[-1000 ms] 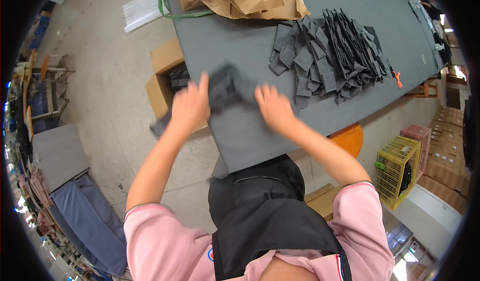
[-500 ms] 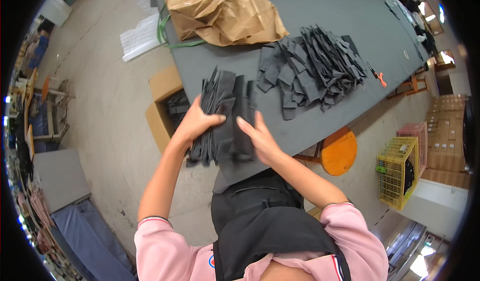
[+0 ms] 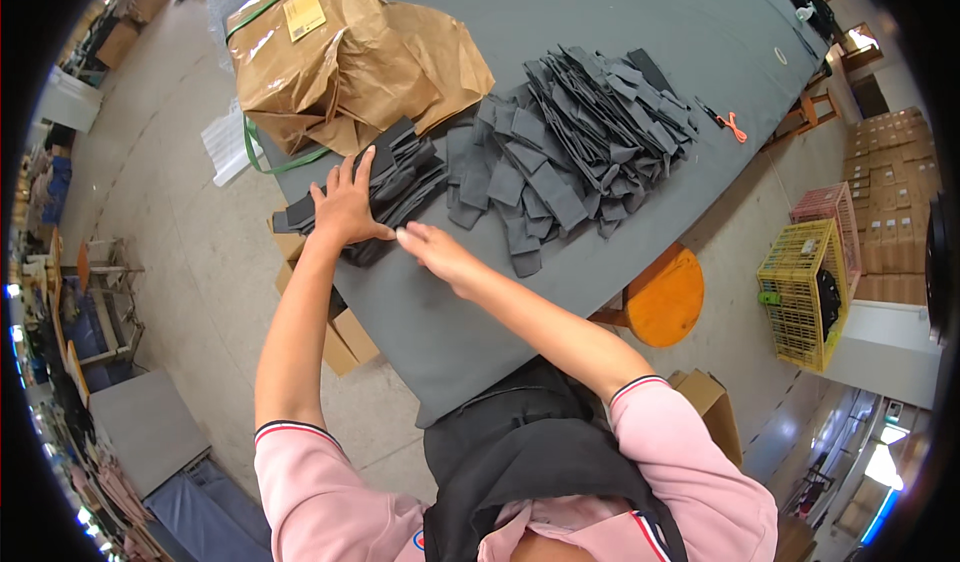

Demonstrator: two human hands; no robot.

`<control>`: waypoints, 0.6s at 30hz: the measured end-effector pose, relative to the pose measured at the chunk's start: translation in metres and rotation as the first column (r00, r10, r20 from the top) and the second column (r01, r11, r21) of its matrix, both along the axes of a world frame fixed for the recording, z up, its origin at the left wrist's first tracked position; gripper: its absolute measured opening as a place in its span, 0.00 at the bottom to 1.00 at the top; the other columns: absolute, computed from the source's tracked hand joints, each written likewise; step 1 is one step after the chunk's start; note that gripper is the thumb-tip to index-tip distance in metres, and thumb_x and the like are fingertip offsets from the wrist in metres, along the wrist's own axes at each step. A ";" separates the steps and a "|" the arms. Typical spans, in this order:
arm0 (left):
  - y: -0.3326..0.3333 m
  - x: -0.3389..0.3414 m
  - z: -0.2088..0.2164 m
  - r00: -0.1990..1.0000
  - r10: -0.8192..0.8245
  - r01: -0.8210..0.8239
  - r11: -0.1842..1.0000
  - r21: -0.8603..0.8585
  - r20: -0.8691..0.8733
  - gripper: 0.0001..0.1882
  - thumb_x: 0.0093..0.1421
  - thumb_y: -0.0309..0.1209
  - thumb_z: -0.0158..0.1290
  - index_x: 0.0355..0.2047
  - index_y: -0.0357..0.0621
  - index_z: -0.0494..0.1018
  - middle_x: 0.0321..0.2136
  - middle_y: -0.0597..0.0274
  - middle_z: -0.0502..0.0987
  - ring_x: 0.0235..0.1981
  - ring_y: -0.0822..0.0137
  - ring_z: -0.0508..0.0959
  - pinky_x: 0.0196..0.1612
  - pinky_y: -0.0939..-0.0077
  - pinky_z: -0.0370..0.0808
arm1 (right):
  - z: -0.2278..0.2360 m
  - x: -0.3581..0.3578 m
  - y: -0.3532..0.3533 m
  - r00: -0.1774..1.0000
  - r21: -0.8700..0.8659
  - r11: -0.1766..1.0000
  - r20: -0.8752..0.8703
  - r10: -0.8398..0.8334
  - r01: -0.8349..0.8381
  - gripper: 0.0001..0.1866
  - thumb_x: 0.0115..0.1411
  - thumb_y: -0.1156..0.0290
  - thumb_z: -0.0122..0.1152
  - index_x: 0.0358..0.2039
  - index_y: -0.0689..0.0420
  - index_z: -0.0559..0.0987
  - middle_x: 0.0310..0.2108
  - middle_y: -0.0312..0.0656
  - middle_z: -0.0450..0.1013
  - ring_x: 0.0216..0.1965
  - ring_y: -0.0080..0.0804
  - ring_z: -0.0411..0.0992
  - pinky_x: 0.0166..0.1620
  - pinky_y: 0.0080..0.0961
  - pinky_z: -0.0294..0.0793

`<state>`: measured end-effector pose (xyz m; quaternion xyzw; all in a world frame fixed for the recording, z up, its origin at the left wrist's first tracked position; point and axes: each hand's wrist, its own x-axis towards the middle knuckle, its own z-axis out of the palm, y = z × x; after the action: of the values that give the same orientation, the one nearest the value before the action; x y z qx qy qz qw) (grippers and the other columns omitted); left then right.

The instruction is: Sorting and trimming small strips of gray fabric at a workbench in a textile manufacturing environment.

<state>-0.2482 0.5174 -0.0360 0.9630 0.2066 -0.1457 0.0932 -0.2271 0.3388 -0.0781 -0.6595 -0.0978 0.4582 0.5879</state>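
A bundle of dark grey fabric strips (image 3: 408, 177) lies on the left edge of the table, just in front of a brown paper package. My left hand (image 3: 345, 207) rests on top of this bundle with its fingers spread. Close to the bundle's near side is my right hand (image 3: 438, 254), fingers stretched out and holding nothing, its tips beside my left thumb. To the right of the bundle spreads a larger loose pile of similar strips (image 3: 590, 142), some flat, some standing on edge.
The crumpled brown paper package (image 3: 345, 62) with green strapping covers the table's far left. Orange-handled scissors (image 3: 733, 125) lie right of the pile on the grey table (image 3: 480, 327). A round orange stool (image 3: 665, 297), yellow crate (image 3: 800, 292) and cardboard box (image 3: 345, 342) stand around it.
Both hands have moved away from my body and to the left. The strips they held upright near the table's front corner now lie against the paper package. My right hand has let go.
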 end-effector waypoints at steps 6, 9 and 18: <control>0.008 -0.002 0.006 0.998 -0.061 0.055 0.984 0.169 0.031 0.72 0.23 0.40 0.74 0.66 0.66 0.38 0.65 0.56 0.47 0.64 0.50 0.51 0.60 0.36 0.52 | 0.050 0.097 -0.067 0.253 0.001 0.984 0.966 -0.047 0.180 0.34 0.44 0.74 0.66 0.53 0.59 0.64 0.50 0.50 0.63 0.51 0.49 0.62 0.55 0.37 0.61; -0.008 0.011 0.004 0.994 -0.067 0.050 0.981 0.187 0.082 0.72 0.23 0.40 0.74 0.66 0.67 0.39 0.65 0.56 0.44 0.65 0.50 0.48 0.61 0.37 0.50 | 0.010 0.163 -0.097 0.430 -0.386 0.911 0.854 0.293 0.145 0.55 0.41 0.63 0.73 0.63 0.61 0.49 0.62 0.55 0.50 0.64 0.50 0.48 0.64 0.39 0.50; -0.002 -0.010 -0.006 0.979 0.019 -0.036 0.996 0.080 0.201 0.68 0.29 0.36 0.73 0.66 0.65 0.39 0.66 0.53 0.41 0.67 0.49 0.44 0.63 0.41 0.47 | 0.045 0.180 -0.128 0.489 -0.385 0.918 0.786 0.379 -0.094 0.39 0.41 0.70 0.64 0.57 0.61 0.62 0.55 0.54 0.63 0.56 0.45 0.63 0.58 0.30 0.62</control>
<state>-0.2587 0.5159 -0.0418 0.9729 0.2153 -0.0381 0.0755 -0.0472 0.2107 -0.0332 -0.8561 -0.3934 0.1649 0.2919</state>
